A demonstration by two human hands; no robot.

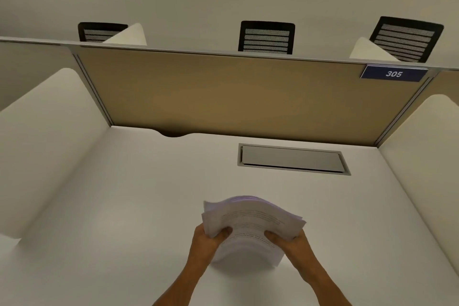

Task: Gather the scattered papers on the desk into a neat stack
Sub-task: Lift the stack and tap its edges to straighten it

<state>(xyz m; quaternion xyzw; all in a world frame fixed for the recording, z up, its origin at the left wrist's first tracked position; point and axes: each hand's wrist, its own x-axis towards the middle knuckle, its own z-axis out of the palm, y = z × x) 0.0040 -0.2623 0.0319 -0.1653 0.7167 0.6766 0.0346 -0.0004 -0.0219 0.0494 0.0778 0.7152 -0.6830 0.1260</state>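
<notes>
A thick stack of white printed papers stands on its lower edge on the white desk, near the front middle. The sheets bend backwards at the top and fan slightly apart. My left hand grips the stack's left side, thumb over the front sheet. My right hand grips the right side the same way. No loose sheets lie elsewhere on the desk.
A grey cable hatch is set into the desk behind the stack. A tan partition with a blue "305" sign closes the back; white side panels flank the desk. Black chair backs show beyond.
</notes>
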